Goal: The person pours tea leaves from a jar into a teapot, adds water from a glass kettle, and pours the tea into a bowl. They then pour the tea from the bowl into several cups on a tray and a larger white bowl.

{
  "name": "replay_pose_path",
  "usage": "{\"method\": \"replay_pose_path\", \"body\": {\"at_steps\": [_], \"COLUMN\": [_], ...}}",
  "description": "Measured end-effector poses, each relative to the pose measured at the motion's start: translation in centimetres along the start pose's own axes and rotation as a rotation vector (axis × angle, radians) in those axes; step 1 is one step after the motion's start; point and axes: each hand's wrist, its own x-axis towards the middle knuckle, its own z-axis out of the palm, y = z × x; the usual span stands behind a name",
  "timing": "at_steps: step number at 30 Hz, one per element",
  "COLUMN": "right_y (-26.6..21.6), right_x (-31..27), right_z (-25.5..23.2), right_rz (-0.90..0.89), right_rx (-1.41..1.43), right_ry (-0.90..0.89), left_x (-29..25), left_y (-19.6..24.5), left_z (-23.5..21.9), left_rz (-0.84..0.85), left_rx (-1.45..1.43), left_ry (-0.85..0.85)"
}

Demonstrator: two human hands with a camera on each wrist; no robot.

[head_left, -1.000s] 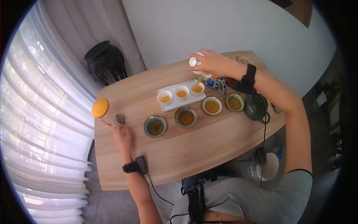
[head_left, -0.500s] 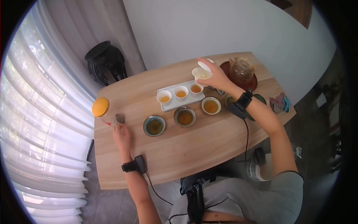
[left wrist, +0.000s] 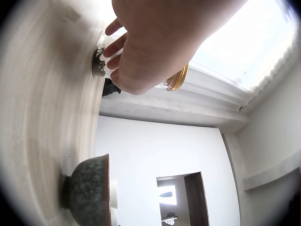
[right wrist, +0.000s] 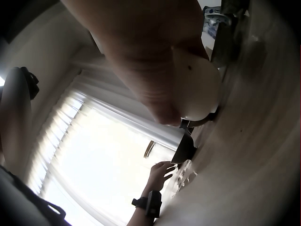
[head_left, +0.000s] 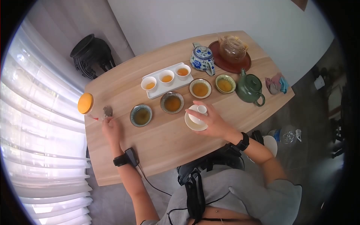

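Observation:
My right hand (head_left: pixel 216 124) grips a white lidded bowl (head_left: pixel 193 122) by its rim, thumb and fingers around it, low over the table's near side; its lid lies tilted inside. Up close in the right wrist view, that hand (right wrist: pixel 146 61) covers part of the bowl (right wrist: pixel 200 89). At the left, my left hand (head_left: pixel 111 132) rests on the table, its fingertips at a small clear container of dark leaves (head_left: pixel 107 111). Loosely extended fingers of this hand (left wrist: pixel 150 47) touch or nearly touch the container (left wrist: pixel 99 63) in the left wrist view.
A white tray (head_left: pixel 162 89) bears three tea-filled white cups. Several tea bowls (head_left: pixel 172 102) stand before it. Behind are a blue-and-white teapot (head_left: pixel 202 59) and a glass pot (head_left: pixel 233 48); a green teapot (head_left: pixel 248 88) and cloth (head_left: pixel 276 84) sit right, a yellow-lidded jar (head_left: pixel 86 104) left.
My right hand has brought the white bowl from above the tray's right cup toward my body, from tilted to nearly level. The stream of tea has stopped. My left hand stays by the leaf container.

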Motion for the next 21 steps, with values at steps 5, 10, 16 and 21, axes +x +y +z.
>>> {"method": "replay_pose_path", "body": {"at_steps": [5, 10, 16, 21], "right_y": [-0.8, -2.1, -3.4, -1.8], "right_x": [-1.4, -1.4, -1.3, -1.2], "right_z": [1.5, 3.1, 3.9, 5.8], "right_rz": [-0.056, -0.198, -0.143, -0.177], "right_rx": [-0.125, -0.341, -0.411, -0.284], "right_ry": [-0.043, -0.067, 0.007, 0.059], "left_x": [0.0, 0.0, -0.1, -0.1], "left_y": [0.3, -0.3, -0.4, -1.2], "left_z": [-0.1, -0.1, -0.1, -0.1], "left_rz": [-0.031, -0.011, 0.007, 0.028], "left_rx": [0.021, 0.008, 0.01, 0.015], "left_ry": [-0.01, -0.015, -0.018, -0.031]}}
